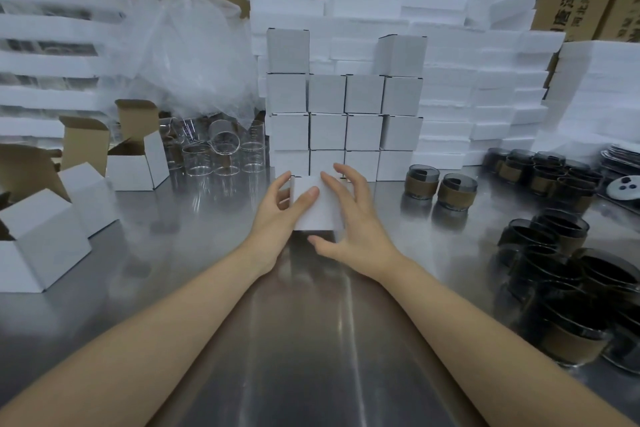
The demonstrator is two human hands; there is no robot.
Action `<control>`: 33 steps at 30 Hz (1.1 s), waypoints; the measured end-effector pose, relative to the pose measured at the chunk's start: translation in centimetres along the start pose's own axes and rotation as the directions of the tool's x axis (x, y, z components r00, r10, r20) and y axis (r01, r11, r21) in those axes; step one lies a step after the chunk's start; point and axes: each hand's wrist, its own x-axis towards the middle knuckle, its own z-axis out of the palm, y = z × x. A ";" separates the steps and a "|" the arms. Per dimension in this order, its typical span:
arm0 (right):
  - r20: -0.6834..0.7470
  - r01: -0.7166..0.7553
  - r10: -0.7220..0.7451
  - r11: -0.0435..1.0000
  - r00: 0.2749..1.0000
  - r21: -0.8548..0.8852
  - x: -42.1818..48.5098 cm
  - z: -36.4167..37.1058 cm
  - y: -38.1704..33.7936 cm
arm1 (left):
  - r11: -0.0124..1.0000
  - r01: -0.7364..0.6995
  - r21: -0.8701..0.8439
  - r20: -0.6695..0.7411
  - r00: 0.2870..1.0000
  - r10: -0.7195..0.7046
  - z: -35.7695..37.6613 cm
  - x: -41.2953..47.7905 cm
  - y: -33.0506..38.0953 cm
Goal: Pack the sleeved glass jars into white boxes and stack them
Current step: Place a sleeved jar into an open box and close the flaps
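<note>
A closed white box point(317, 206) is gripped between both hands, left hand point(277, 215) and right hand point(349, 218); the stack of boxes point(344, 114) just beyond could be toppled by a careless push.

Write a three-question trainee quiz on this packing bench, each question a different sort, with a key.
1. True or false: the closed white cardboard box between the left hand and right hand rests on the steel table.
2. Where does the wall of stacked white boxes have gaps? A) top row, middle B) bottom row C) nowhere
3. Fill in: the two separate brown-sleeved dark glass jars stand to the ____ of that wall.

Key: 1 true; 2 A; 3 right
</note>
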 end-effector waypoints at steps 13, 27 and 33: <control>-0.384 -0.114 0.002 0.956 0.923 -0.270 6.1 -4.3 0.9 | 0.994 0.053 0.094 -0.200 0.979 -0.033 0.3 1.1 -0.4; -0.374 -0.142 -0.068 0.851 0.925 -0.506 21.0 -8.8 2.9 | 0.928 -0.032 0.372 -0.122 0.989 0.083 0.4 1.7 -1.7; -0.300 -0.139 -0.013 0.867 0.954 -0.478 24.1 -6.6 3.4 | 0.927 -0.023 0.375 -0.121 0.990 0.073 0.3 1.9 -1.9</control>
